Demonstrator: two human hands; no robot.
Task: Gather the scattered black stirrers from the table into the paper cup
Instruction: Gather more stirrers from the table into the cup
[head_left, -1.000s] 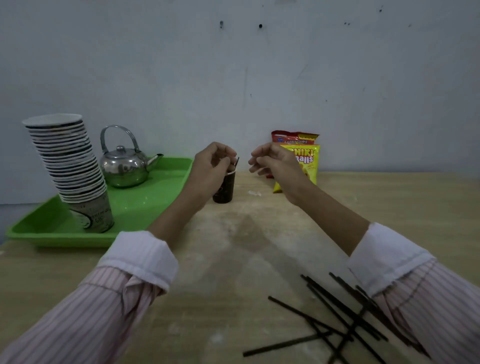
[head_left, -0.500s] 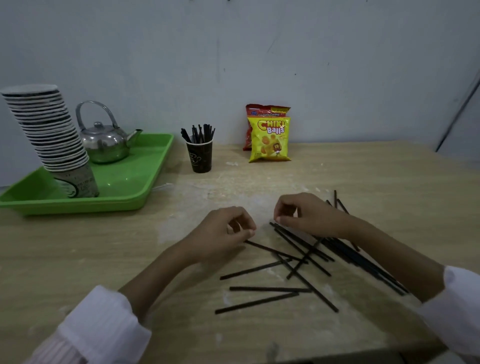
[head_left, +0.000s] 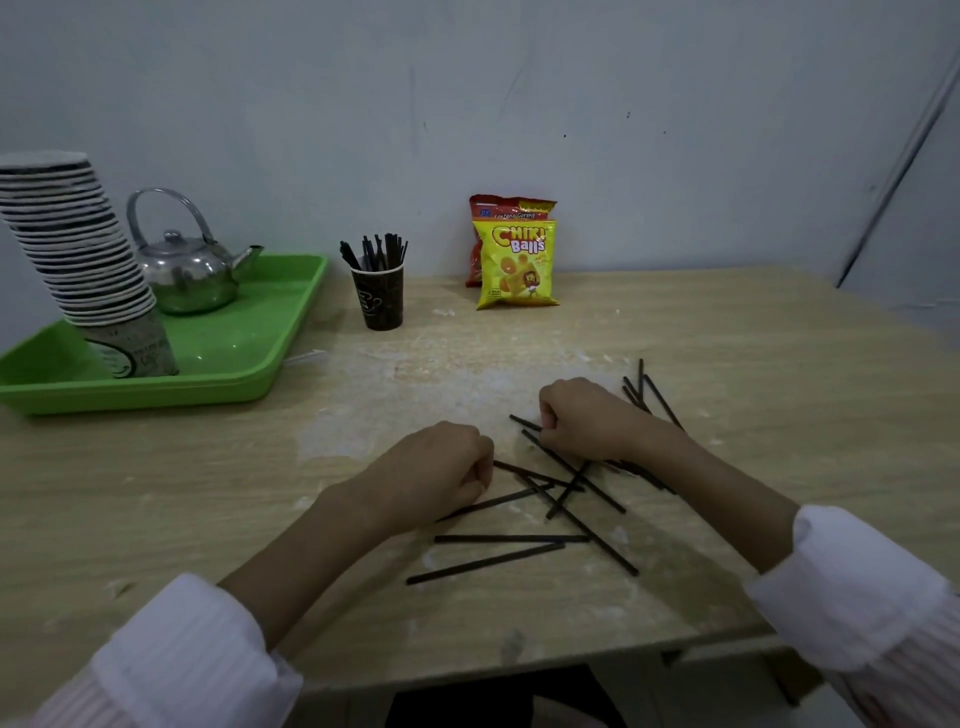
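Observation:
Several black stirrers (head_left: 511, 539) lie crossed on the wooden table (head_left: 753, 364) in front of me. A dark paper cup (head_left: 378, 296) with several stirrers standing in it sits at the back, right of the tray. My left hand (head_left: 441, 467) rests on the table with its fingers closed at the end of a stirrer. My right hand (head_left: 582, 418) is curled over the pile, fingertips pinched on the end of another stirrer. More stirrers (head_left: 647, 389) show behind my right wrist.
A green tray (head_left: 249, 358) at the left holds a steel kettle (head_left: 189, 275) and a tall stack of paper cups (head_left: 83, 260). Two snack bags (head_left: 517, 260) lean against the wall. The table's front edge (head_left: 519, 670) is close to me.
Both hands came back from the cup a second ago and dropped onto the pile. Since half a second ago their fingers have closed on stirrer ends.

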